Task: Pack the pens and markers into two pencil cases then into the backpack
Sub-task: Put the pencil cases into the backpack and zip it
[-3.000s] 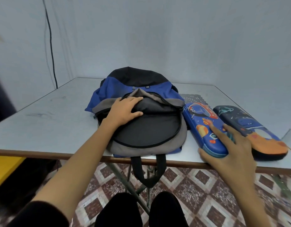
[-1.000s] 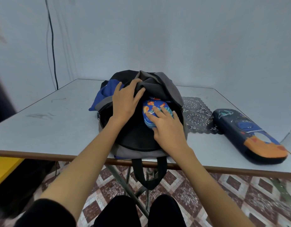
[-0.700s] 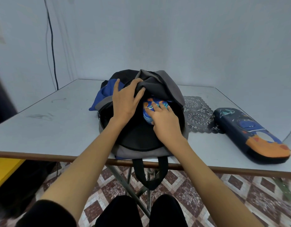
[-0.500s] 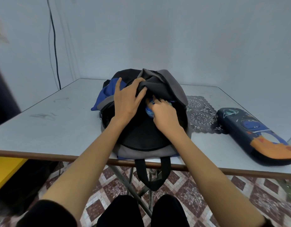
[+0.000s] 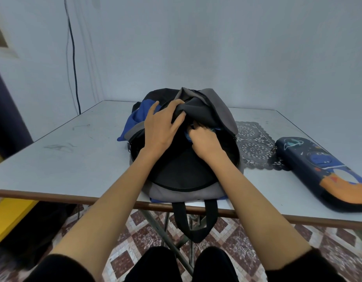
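Grey backpack (image 5: 214, 110) bunched, left grip (image 5: 161, 127); right grip (image 5: 204, 143) unclear.

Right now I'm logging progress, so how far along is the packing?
Done: the dark case lies closed on the table. In hand: the left hand holds the backpack flap up while the right hand grips the blue case, nearly all inside. Left: the dark case has not yet gone in.

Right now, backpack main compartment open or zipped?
Open. The left hand grips the backpack flap lifted; the right hand holds a blue pencil case in its mouth.
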The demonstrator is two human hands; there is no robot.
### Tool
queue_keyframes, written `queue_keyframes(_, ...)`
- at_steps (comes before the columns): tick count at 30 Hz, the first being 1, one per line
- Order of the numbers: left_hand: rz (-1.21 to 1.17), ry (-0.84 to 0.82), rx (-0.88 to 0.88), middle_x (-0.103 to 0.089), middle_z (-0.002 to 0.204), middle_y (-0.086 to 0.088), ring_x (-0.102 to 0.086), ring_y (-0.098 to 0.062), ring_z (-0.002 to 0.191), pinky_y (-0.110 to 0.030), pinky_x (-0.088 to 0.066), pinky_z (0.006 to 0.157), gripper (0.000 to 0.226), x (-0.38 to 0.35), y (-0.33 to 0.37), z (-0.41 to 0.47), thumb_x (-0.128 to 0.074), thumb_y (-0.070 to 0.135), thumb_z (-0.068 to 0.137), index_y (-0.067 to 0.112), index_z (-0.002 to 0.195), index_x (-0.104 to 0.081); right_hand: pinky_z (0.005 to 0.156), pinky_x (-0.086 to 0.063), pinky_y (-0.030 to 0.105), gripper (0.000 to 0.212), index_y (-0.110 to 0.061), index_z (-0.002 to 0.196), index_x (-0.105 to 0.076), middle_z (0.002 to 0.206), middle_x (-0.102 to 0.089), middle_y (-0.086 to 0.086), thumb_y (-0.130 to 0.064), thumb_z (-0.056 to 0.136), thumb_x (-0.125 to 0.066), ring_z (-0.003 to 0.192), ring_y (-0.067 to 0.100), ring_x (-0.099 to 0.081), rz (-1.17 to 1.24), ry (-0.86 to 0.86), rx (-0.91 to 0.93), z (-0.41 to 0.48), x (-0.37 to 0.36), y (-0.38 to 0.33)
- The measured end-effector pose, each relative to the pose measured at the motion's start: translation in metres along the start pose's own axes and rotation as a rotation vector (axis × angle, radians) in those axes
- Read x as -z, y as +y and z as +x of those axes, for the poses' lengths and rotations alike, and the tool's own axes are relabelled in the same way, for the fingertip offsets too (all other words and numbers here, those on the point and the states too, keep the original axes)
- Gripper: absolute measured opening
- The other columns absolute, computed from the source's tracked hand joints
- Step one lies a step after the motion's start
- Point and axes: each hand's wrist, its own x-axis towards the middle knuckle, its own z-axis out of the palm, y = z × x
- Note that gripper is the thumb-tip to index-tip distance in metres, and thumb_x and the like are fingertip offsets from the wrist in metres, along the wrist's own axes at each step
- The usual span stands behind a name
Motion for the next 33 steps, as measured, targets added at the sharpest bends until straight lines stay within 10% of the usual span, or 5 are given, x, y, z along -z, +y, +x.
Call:
queue_keyframes(9, -0.022, 0.012, 0.003, -0.073, 0.098, -0.004, -0.061, -0.022, 0.105, -0.038, -0.027, 0.115, 0.033, 0.004, 0.001, 0.0, -0.049, 0.031, 0.101, 0.018, 0.131, -0.056, 0.093, -0.045, 0.04, 0.036, -0.002, 0.129, -0.053, 0.132, -0.051, 0.02, 0.0, 0.093, -0.05, 0.118, 0.036, -0.053, -0.023, -0.057, 0.001, 0.011, 0.0, -0.002)
queue_keyframes(14, 0.007, -0.05, 0.023, -0.055, 0.086, 0.013, -0.05, -0.007, 0.073, -0.009, -0.029, 0.061, 0.037, 0.005, -0.003, 0.001, -0.047, 0.037, 0.101, 0.024, 0.135, -0.052, 0.091, -0.045, 0.04, 0.035, -0.002, 0.128, -0.054, 0.132, -0.052, 0.019, -0.005, 0.094, -0.05, 0.117, 0.036, -0.053, 0.001, -0.108, -0.012, 0.016, -0.001, -0.002)
queue_keyframes(33, -0.012, -0.073, 0.028, -0.055, 0.086, 0.013, -0.046, -0.003, 0.07, -0.007, -0.03, 0.061, 0.036, 0.003, -0.008, -0.001, -0.049, 0.035, 0.101, 0.024, 0.135, -0.053, 0.091, -0.044, 0.037, 0.045, -0.008, 0.137, -0.045, 0.137, -0.048, 0.016, -0.015, 0.093, -0.05, 0.119, 0.034, -0.051, 0.145, -0.206, -0.074, 0.02, 0.0, 0.002)
